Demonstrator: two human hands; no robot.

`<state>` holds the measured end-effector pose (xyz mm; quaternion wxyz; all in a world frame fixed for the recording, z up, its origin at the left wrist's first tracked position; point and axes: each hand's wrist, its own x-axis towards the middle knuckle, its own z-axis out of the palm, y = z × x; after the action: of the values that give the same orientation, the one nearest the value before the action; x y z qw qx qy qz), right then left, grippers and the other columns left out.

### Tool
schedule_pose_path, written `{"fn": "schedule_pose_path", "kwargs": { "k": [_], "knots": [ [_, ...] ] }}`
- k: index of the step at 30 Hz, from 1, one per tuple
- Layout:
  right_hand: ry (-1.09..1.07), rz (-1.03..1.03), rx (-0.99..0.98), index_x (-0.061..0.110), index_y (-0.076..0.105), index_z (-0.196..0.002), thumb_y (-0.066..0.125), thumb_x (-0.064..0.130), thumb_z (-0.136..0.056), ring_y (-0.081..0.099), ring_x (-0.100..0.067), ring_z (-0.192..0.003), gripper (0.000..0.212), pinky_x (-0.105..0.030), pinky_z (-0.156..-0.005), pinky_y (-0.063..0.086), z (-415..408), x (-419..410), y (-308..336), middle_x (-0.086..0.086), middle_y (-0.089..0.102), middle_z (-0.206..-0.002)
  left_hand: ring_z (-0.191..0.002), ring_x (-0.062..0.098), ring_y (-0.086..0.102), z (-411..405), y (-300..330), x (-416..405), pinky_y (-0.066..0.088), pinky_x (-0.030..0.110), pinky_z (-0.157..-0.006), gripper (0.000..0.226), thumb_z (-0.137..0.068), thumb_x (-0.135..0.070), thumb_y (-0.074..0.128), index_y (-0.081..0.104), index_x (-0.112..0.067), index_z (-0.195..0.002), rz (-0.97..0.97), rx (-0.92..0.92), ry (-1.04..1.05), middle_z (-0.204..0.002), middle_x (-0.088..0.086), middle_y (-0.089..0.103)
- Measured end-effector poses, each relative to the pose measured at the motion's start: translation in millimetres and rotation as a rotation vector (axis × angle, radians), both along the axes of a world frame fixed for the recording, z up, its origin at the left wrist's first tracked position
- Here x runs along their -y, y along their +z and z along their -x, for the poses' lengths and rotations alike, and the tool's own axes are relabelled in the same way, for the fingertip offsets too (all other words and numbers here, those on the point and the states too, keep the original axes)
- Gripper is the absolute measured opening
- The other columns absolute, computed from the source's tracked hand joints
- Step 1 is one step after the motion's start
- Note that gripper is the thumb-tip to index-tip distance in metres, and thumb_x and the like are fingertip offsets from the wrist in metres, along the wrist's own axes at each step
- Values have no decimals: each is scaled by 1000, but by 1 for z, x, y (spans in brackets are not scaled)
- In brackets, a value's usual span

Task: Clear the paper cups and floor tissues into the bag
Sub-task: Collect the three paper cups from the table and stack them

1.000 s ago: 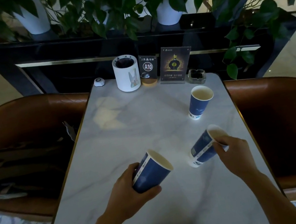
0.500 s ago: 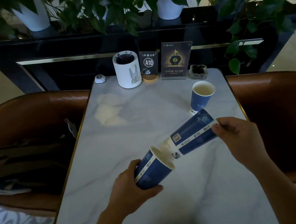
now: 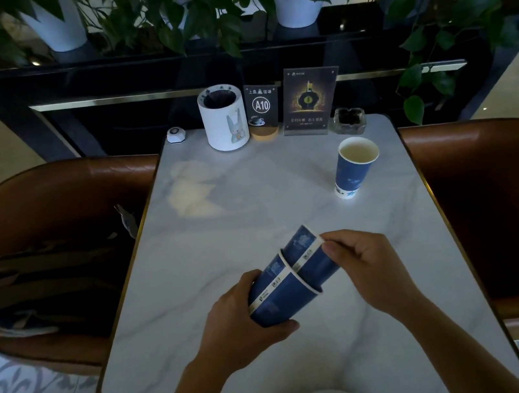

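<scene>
Left hand [image 3: 238,327] grips outer blue paper cup [image 3: 275,295]; right hand [image 3: 361,260] clasps nested blue paper cup [image 3: 308,256], its base hidden inside. White marble-top table [image 3: 254,217], dim room; third upright blue paper cup [image 3: 353,166] stands apart.

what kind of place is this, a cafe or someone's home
Most likely a cafe. The white marble table carries a dark table-number sign reading A10 with a coffee cup drawing, an upright clear acrylic advert stand, a small white round call button and a glass ashtray.
</scene>
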<state>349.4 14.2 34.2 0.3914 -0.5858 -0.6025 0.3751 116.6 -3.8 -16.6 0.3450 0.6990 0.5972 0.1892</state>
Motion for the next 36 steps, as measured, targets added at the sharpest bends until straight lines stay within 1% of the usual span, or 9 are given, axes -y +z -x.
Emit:
{"fn": "schedule_pose_path", "kwargs": {
  "k": [6, 13, 15, 18, 26, 29, 31, 33, 36],
  "knots": [
    [127, 82, -65, 20, 67, -96, 47, 19, -98, 67, -3, -85, 19, -13, -65, 53, 25, 9, 0, 8, 70, -87, -87, 5, 67, -4, 4, -2, 60, 25, -76, 87, -52, -71, 79, 44, -40, -125, -8, -22, 8, -106, -18, 66],
    [120, 138, -103, 27, 62, -89, 46, 26, -98, 65, 5, -85, 19, -13, -60, 51, 33, 14, -3, 13, 67, -85, -85, 4, 68, -6, 5, -3, 60, 25, -75, 86, -53, -73, 78, 43, -41, -124, -2, -59, 6, -108, -18, 68],
    [105, 136, -82, 27, 61, -88, 44, 32, -96, 65, 7, -83, 19, -11, -60, 51, 34, 14, -6, 13, 66, -85, -85, 4, 68, -8, 4, -3, 60, 25, -75, 85, -53, -74, 77, 43, -40, -124, 13, -59, 4, -108, -17, 69],
    [95, 111, -44, 21, 62, -93, 40, 43, -89, 64, 8, -82, 31, -10, -60, 50, 34, 13, -11, 12, 66, -86, -83, 4, 69, -11, 3, -4, 61, 26, -74, 85, -53, -76, 76, 44, -40, -123, 24, -48, 7, -106, -16, 69],
    [96, 98, 0, 17, 63, -100, 38, 49, -87, 68, -14, -87, 42, -13, -62, 53, 22, -4, -19, 5, 67, -93, -81, 3, 68, -21, 0, -17, 60, 26, -73, 81, -53, -73, 78, 46, -40, -120, 30, -21, 37, -102, -19, 68],
    [113, 125, -34, 15, 65, -103, 41, 46, -89, 69, -14, -89, 42, -13, -65, 54, 18, -17, -14, 5, 69, -94, -80, 4, 68, -24, -1, -28, 59, 24, -72, 80, -54, -71, 79, 46, -40, -120, 33, -13, 40, -99, -19, 67],
    [114, 112, -48, 18, 67, -103, 45, 38, -94, 68, -7, -90, 31, -13, -68, 54, 9, -30, -12, 9, 71, -92, -80, 4, 68, -24, -1, -35, 58, 22, -72, 80, -55, -69, 80, 46, -39, -121, 39, 1, 49, -97, -21, 65],
    [49, 52, 3, 19, 69, -103, 51, 25, -97, 68, -3, -88, 20, -13, -75, 54, -6, -52, -15, 9, 73, -92, -78, 3, 68, -23, -2, -40, 58, 21, -69, 77, -55, -67, 82, 48, -39, -118, 45, 30, 64, -96, -21, 67],
    [-129, -100, 182, 15, 71, -101, 59, 15, -93, 69, -7, -88, 15, -12, -78, 50, -37, -91, -27, 3, 75, -95, -76, 2, 70, -19, -5, -46, 60, 22, -65, 73, -55, -67, 83, 50, -40, -114, 68, 76, 87, -94, -19, 72]
  ]
}}
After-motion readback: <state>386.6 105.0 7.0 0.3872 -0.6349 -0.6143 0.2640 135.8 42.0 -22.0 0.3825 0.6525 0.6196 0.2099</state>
